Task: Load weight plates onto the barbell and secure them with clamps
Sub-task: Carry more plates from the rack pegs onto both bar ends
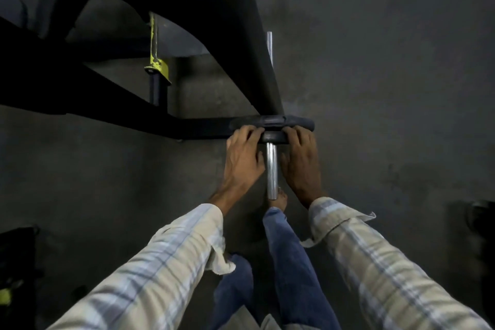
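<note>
Nearest us, the bare steel barbell sleeve (271, 169) runs away between our hands. Our left hand (243, 158) and right hand (301, 161) curl fingers over opposite edges of the small black weight plate (273, 137), threaded on the sleeve. We judge it rigid, dense, and smooth-sliding; rim grips suit. Just beyond sits a larger plate (272, 122), then the rack frame (241, 35).

Readable text: none could be made out.
Weight plates (272, 123): edge-on and dark, any markings were too dim to read.
Yellow fitting (158, 68): chipped paint only, no lettering showed.
</note>
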